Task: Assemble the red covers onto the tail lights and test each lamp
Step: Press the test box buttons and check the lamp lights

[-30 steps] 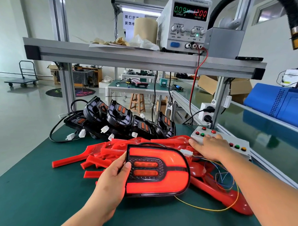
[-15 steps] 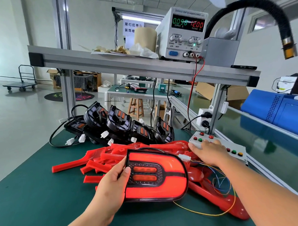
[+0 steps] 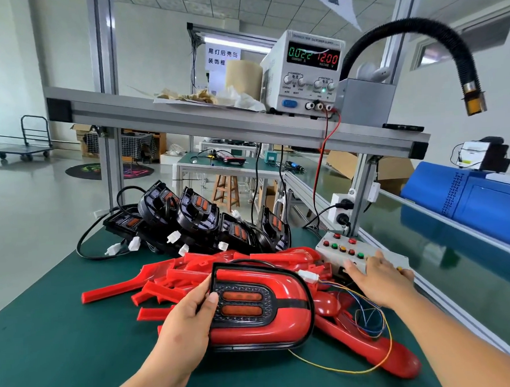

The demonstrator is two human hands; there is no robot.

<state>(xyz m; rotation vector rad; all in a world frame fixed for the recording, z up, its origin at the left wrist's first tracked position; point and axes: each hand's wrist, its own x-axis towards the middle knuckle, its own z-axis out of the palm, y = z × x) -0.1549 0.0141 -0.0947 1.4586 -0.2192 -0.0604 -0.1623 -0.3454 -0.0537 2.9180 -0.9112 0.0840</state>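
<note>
- Now the left grip [image 3: 189, 322], a bare hand, is clasped on the left end of a tail light [image 3: 261, 307]: the thumb lies across the black rim on its face and the other fingers are hidden behind it.
- That tail light sits low in the middle of the view, held face up just above the green desk [image 3: 49, 334]. Its glossy red cover is fitted around a black insert with two orange lenses.
- At its upper right corner a white connector [image 3: 308, 275] is plugged in, and thin coloured wires [image 3: 367, 314] run from it toward the right, with one yellow wire looping across the desk below the lamp.
- Over to the right, the right grip [image 3: 377, 278] is released, its fingers straight and spread, resting on the near end of a grey switch box [image 3: 364, 253] that carries red, green and yellow buttons. Which button it touches I cannot tell.
- Loose red covers [image 3: 193, 272] lie heaped on the desk behind and beneath the held lamp.
- Behind that heap stand several black lamp housings [image 3: 196, 219], leaning on one another, with white plugs and black cables.
- On the metal shelf [image 3: 215, 119] above, a power supply [image 3: 307, 74] shows 0.02 in green and 12.00 in red; red and black leads drop from it toward the switch box.
- A black ribbed hose [image 3: 445, 38] arches over the right side.
</note>
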